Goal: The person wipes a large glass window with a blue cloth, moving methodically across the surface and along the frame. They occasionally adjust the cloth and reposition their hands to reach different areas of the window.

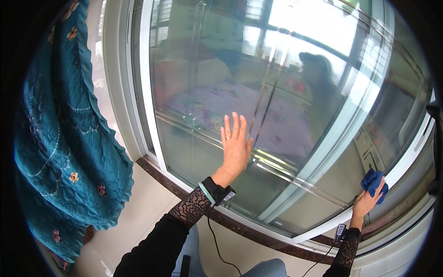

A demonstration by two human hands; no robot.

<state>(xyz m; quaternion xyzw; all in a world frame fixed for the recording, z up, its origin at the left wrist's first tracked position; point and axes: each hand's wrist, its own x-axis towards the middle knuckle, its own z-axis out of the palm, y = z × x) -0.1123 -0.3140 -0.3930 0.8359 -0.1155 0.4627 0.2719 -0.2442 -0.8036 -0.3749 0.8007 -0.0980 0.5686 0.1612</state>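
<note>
My left hand [235, 149] is raised with its fingers spread in front of the glass pane of a sliding door [207, 145], palm towards it; it looks to be against the glass and holds nothing. At the right, my right hand [367, 204] grips a dark blue cloth [373, 183] and presses it on the door's white frame [398, 169], at the pane's lower right. Each wrist wears a black strap with a small device and a cable. Part of the cloth is hidden behind my fingers.
A teal quilted cover with flowers [76, 138] hangs at the left. Below the door runs a dark brown stone sill [238, 225], beside light floor tiles [145, 197]. Black cables [216, 239] hang from my wrists past my knees. The glass carries reflections of a window and a person.
</note>
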